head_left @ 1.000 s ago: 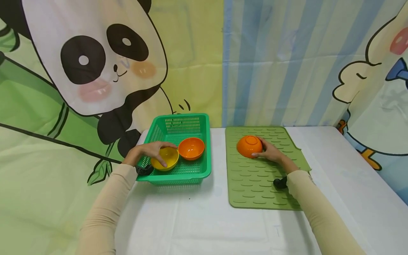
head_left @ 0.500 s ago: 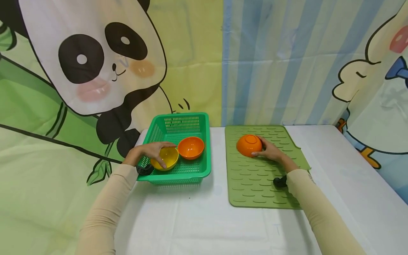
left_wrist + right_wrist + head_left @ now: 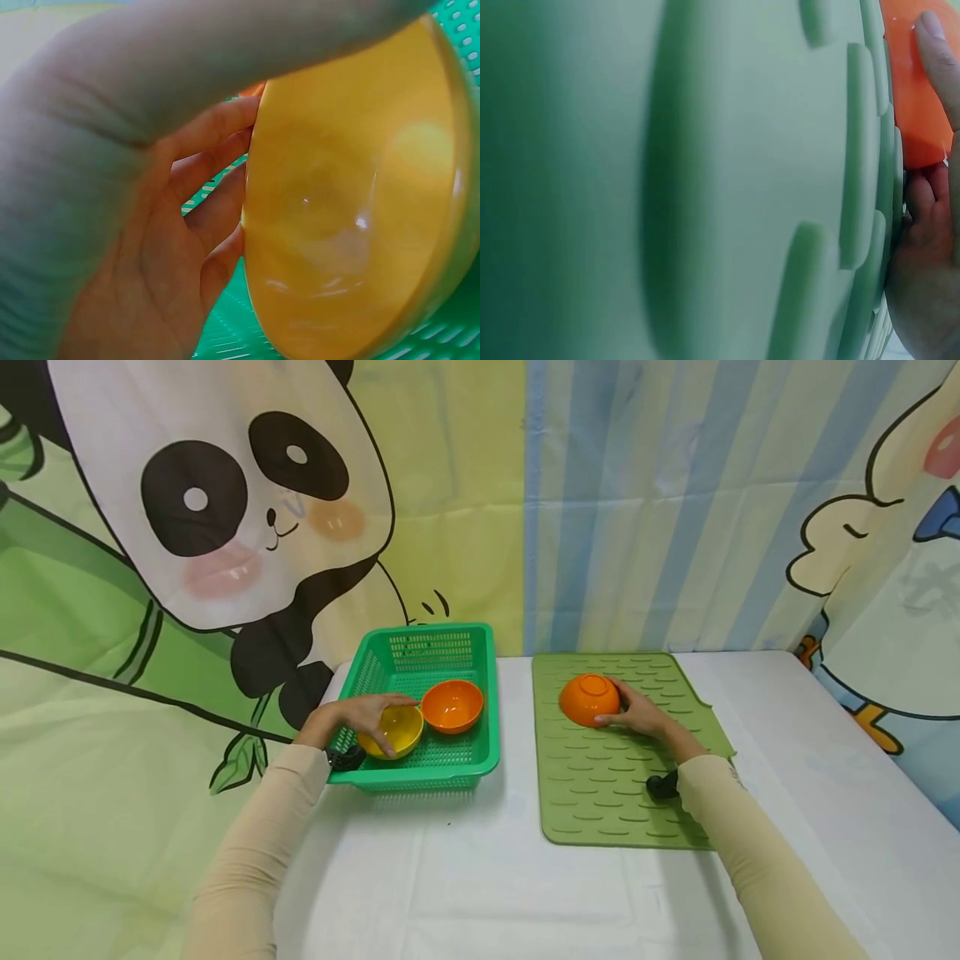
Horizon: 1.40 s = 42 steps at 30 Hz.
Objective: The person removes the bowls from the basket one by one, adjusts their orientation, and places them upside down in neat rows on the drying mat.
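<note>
In the head view, my left hand [image 3: 363,714] grips a yellow bowl [image 3: 403,731] inside the green basket, its thumb toward the near side of the rim. The left wrist view shows the fingers [image 3: 217,127] against the edge of the yellow bowl [image 3: 345,195], whose hollow is bare. Over on the green mat [image 3: 592,793], an orange bowl [image 3: 588,700] lies upside down. My right hand [image 3: 637,710] holds it from the right side. From the right wrist, the thumb [image 3: 939,64] lies along the orange bowl [image 3: 915,105], with other fingers low near the mat.
A second orange bowl [image 3: 452,706] stands upright in the green basket [image 3: 420,775], right beside the yellow one. Basket and mat share a white-covered table [image 3: 480,893], with a strip of cloth between them. A printed curtain [image 3: 465,527] hangs behind.
</note>
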Each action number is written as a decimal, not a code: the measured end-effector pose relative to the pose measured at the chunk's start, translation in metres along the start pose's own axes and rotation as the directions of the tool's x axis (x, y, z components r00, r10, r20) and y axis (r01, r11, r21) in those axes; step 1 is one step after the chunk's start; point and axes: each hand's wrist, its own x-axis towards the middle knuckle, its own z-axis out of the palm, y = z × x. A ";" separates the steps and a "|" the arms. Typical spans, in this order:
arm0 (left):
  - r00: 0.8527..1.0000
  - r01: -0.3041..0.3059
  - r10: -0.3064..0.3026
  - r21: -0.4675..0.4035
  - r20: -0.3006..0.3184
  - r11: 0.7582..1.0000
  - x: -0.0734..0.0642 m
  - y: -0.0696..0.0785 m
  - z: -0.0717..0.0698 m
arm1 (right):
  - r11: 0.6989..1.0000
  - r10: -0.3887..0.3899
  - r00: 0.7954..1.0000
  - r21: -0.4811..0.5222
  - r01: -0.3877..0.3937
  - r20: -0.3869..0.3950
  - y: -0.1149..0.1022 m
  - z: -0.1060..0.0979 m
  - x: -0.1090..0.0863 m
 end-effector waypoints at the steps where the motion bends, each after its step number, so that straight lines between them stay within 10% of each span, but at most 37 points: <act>1: 1.000 -0.004 0.004 0.005 0.000 1.000 0.000 0.000 0.000 | 1.000 0.000 1.000 -0.001 0.000 -0.002 0.000 -0.001 0.000; 34: 0.998 0.028 -0.026 0.027 -0.052 0.999 0.001 0.001 -0.004 | 1.000 -0.021 1.000 0.003 0.021 0.007 0.001 0.000 0.001; 42: 0.984 -0.004 -0.005 -0.051 -0.177 0.999 -0.003 0.002 -0.010 | 1.000 -0.004 1.000 -0.012 0.004 0.012 0.001 -0.002 0.002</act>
